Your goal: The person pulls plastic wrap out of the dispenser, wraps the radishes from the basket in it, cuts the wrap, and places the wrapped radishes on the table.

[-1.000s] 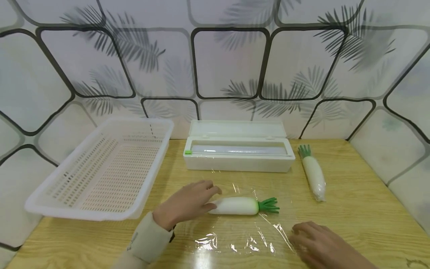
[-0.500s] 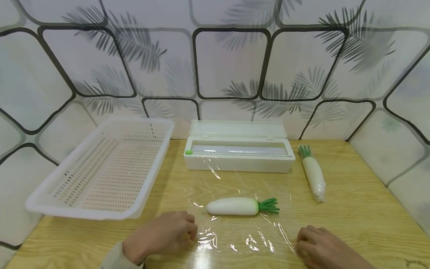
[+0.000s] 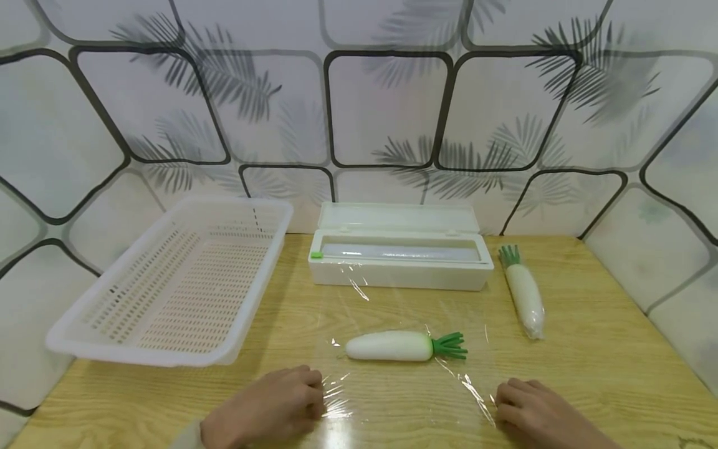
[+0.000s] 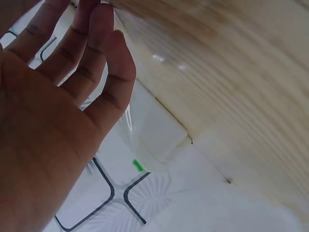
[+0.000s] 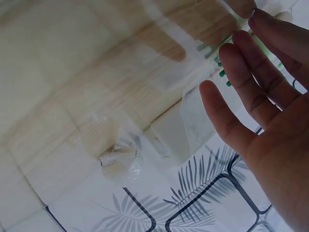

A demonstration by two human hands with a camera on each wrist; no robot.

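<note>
A white radish with a green leafy top lies sideways on a clear sheet of cling film, its leaves pointing right. At the sheet's near left corner, my left hand pinches the film's edge; in the left wrist view, the fingers are bent, with film stretching away from their tips. My right hand pinches the near right corner, thumb and index meeting at the top of the right wrist view. Behind the radish, the film runs up to a white cling film dispenser box with its lid raised.
A second radish, wrapped in film, lies at the back right of the wooden table. On the left stands a white perforated plastic basket. A patterned wall covering closes off the back and sides.
My left hand has left the radish's tip, moved toward me and taken the film's near left corner. The right hand has shifted slightly right and grips its corner. The radish stays in place.
</note>
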